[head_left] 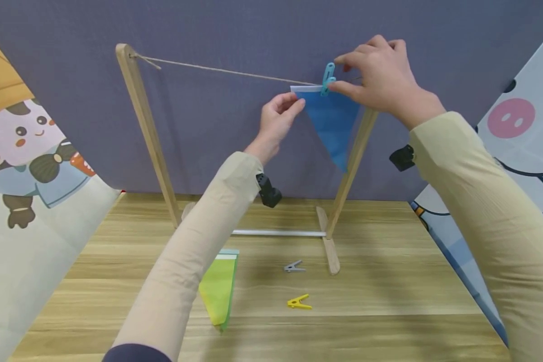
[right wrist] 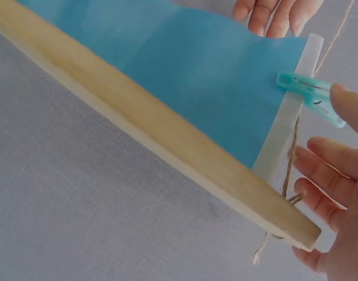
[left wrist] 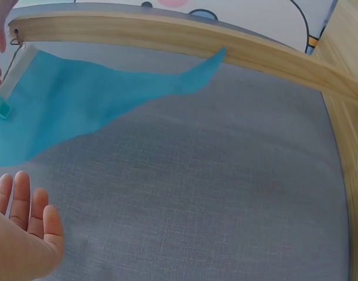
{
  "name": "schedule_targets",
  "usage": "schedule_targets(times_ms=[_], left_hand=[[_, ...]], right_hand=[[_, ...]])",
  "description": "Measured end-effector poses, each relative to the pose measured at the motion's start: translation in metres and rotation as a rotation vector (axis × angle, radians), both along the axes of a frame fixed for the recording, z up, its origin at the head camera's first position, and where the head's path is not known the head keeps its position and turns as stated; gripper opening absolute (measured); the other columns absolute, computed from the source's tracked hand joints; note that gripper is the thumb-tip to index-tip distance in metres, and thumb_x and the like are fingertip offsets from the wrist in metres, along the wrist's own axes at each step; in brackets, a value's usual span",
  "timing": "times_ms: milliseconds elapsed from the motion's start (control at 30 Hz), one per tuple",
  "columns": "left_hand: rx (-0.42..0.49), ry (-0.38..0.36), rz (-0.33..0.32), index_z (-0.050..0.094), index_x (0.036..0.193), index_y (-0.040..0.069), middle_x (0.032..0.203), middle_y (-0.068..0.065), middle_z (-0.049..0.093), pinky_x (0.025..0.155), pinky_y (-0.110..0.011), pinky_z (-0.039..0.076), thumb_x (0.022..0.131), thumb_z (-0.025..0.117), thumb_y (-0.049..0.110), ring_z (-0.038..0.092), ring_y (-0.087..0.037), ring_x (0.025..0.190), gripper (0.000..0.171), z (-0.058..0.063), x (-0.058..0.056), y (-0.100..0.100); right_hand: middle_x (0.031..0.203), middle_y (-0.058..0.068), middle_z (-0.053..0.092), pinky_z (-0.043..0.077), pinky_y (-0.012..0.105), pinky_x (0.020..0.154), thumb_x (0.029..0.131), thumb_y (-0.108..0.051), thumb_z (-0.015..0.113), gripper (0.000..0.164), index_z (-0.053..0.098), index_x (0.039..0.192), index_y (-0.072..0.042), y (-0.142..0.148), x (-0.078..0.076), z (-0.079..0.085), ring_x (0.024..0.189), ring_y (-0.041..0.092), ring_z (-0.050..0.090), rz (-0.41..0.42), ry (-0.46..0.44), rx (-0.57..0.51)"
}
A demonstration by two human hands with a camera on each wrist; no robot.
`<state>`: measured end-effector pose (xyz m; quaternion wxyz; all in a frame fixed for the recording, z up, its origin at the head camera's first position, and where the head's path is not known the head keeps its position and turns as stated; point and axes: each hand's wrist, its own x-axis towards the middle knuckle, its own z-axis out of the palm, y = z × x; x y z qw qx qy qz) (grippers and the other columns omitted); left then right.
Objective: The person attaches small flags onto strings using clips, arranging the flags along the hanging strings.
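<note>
A blue triangular pennant [head_left: 332,118] with a white top band hangs from the twine [head_left: 226,70] close to the right post. A turquoise clothespin [head_left: 328,79] clips its band to the twine. My right hand [head_left: 380,75] is around the clothespin, thumb right at it, index fingertip near its upper end; the other fingers [right wrist: 328,170] are spread beside the twine. At the pennant's left corner is my left hand [head_left: 278,118], thumb and fingertips close to the edge. In the left wrist view, that hand's fingers [left wrist: 20,202] are extended below the cloth.
Wooden posts [head_left: 147,125] hold the twine, joined below by a white rod [head_left: 278,233]. On the table [head_left: 380,291] lie a grey clothespin [head_left: 294,267], a yellow clothespin [head_left: 299,301] and green-yellow pennants [head_left: 219,286], partly behind my left sleeve. A grey-blue panel [head_left: 235,151] stands behind.
</note>
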<state>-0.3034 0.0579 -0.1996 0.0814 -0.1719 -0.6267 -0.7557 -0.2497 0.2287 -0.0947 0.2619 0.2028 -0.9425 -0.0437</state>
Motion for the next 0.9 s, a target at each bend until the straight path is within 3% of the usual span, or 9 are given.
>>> schedule_targets(times_ms=[167, 433, 700, 900], left_hand=[[0.003, 0.008, 0.021, 0.062, 0.114, -0.002, 0.104, -0.008, 0.062, 0.077, -0.018, 0.046, 0.090, 0.063, 0.009, 0.056, -0.011, 0.090, 0.026, -0.002, -0.001, -0.002], [-0.043, 0.011, 0.018, 0.061, 0.116, -0.002, 0.108, -0.009, 0.062, 0.079, -0.019, 0.045, 0.091, 0.061, 0.009, 0.056, -0.013, 0.095, 0.027, -0.006, -0.003, -0.008], [-0.069, -0.005, 0.004, 0.061, 0.118, 0.000, 0.110, -0.010, 0.062, 0.088, -0.034, 0.045, 0.092, 0.060, 0.010, 0.058, -0.015, 0.097, 0.028, -0.012, -0.002, -0.021], [-0.067, 0.000, -0.007, 0.060, 0.117, -0.002, 0.095, -0.003, 0.062, 0.084, -0.039, 0.045, 0.092, 0.060, 0.009, 0.057, -0.011, 0.084, 0.028, -0.020, -0.003, -0.034]], right_hand=[[0.120, 0.024, 0.056, 0.019, 0.057, 0.101, 0.089, -0.032, 0.065, 0.052, 0.053, 0.129, -0.001, 0.005, 0.006, -0.003, 0.115, 0.038, 0.037, 0.032, 0.024, 0.007], [0.122, 0.023, 0.055, 0.021, 0.057, 0.099, 0.085, -0.022, 0.071, 0.049, 0.055, 0.128, -0.003, 0.013, 0.021, -0.014, 0.113, 0.038, 0.039, 0.106, 0.101, -0.003], [0.112, 0.022, 0.060, 0.031, 0.055, 0.082, 0.079, -0.011, 0.075, 0.043, 0.061, 0.118, 0.000, 0.021, 0.033, -0.032, 0.101, 0.039, 0.044, 0.285, 0.231, -0.075], [0.106, 0.026, 0.059, 0.036, 0.050, 0.077, 0.079, -0.004, 0.074, 0.040, 0.059, 0.114, 0.008, 0.024, 0.038, -0.046, 0.093, 0.042, 0.046, 0.386, 0.260, -0.172]])
